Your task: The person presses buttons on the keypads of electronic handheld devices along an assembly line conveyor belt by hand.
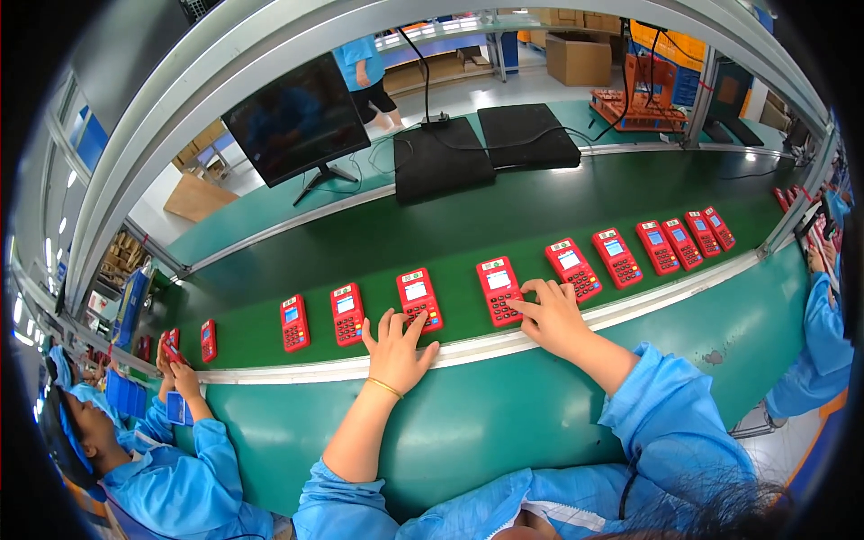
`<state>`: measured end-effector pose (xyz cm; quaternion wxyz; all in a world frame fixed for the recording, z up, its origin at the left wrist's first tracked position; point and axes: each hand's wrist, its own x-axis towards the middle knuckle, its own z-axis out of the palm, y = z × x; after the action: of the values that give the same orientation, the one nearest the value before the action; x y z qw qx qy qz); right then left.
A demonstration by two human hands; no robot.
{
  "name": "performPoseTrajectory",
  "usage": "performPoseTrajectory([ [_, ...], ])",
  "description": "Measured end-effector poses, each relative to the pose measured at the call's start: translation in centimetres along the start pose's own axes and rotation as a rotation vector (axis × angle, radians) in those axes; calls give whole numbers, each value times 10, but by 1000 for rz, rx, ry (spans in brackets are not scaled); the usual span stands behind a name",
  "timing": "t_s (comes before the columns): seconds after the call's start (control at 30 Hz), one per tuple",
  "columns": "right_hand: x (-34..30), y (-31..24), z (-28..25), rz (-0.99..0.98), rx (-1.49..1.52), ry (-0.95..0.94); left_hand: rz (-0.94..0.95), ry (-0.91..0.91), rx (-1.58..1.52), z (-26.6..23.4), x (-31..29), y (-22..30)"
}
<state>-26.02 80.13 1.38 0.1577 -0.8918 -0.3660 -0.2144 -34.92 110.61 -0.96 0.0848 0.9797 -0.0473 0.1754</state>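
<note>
Several red handheld card terminals with small lit screens and dark keypads lie in a row along the green conveyor belt (pixel 360 247). My left hand (pixel 394 353) is open, fingers spread, with fingertips on the keypad of one card terminal (pixel 415 292). To its right, my right hand (pixel 553 317) reaches over the lower edge of another card terminal (pixel 496 281). Its index finger touches the keys there, and its other fingers are loosely bent, gripping nothing. Close by on the right lies a third card terminal (pixel 569 260); one more card terminal (pixel 346 306) is left of my left hand.
A pale metal rail (pixel 468 347) divides the belt from the green worktop (pixel 504 405). At far left a co-worker's hands (pixel 180 373) hold a red terminal. Beyond the belt stand a black monitor (pixel 295 117) and black flat mats (pixel 441 160). Another worker's sleeve (pixel 810 342) is at right.
</note>
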Motion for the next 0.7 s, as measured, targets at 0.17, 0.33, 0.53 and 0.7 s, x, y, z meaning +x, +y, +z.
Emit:
performPoseTrajectory([
  [0.17,-11,-10,-9,-45,-42,43,35,-2,-56,-5,-12,-7],
  [0.33,-10,-14,-10,-41,-62,12,75,-41,-113,-5,-14,-14],
  [0.53,2,-40,-6,-46,-97,38,128,21,-26,0,-21,-20],
  [0.7,54,-130,34,-255,65,32,-66,191,23,-28,-34,-72],
])
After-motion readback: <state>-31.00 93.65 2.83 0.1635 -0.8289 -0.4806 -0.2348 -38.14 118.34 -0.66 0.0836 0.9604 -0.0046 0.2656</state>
